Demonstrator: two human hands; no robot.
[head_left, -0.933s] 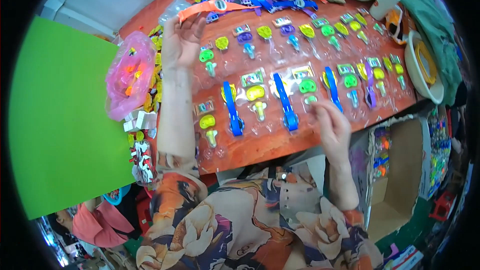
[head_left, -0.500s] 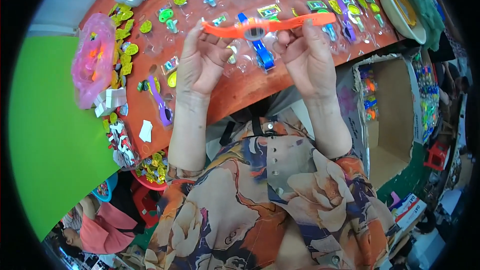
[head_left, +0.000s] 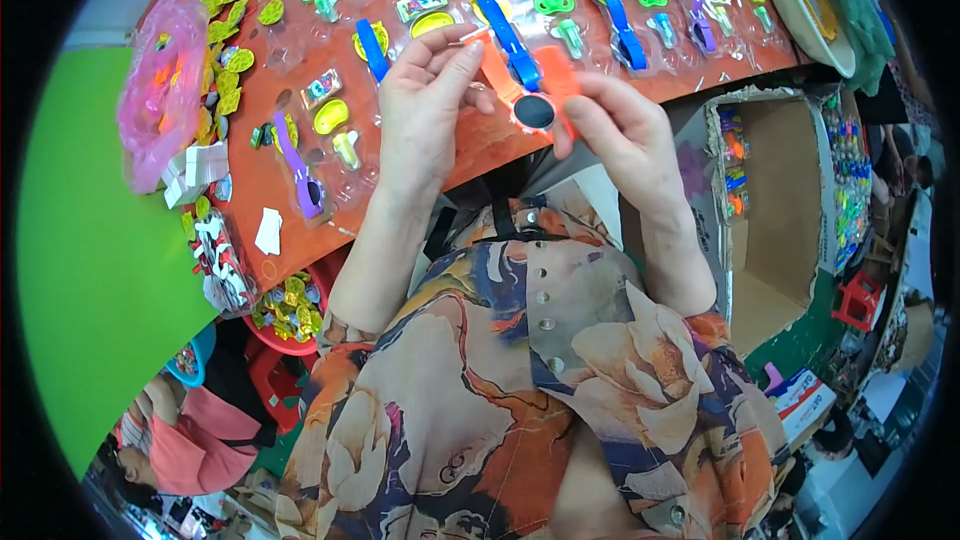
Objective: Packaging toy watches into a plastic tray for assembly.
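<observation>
An orange toy wristwatch [head_left: 533,112] with a dark round face hangs bent between my two hands. My left hand [head_left: 425,120] is closed on one end of its strap, and my right hand [head_left: 625,130] pinches the other strap near the face. Just behind it, a blue toy watch [head_left: 507,38] lies across clear plastic packaging on the red table. More blue watches rest to the right [head_left: 618,20] and beside my left hand [head_left: 372,48]. Around them sit a green ring-shaped toy [head_left: 553,0], a yellow one [head_left: 331,117] and a purple watch [head_left: 297,172].
At the left are a pink plastic bag [head_left: 160,110], yellow foil pieces [head_left: 228,80] and small white boxes [head_left: 205,165]. A cardboard box [head_left: 780,240] stands open at my right, below a cream basin [head_left: 842,58]. Another person [head_left: 215,430] sits at lower left.
The orange watch, stretched out level before, has come down toward me and is now folded with its straps raised. My right hand has lowered. More blue watches on the table are now uncovered.
</observation>
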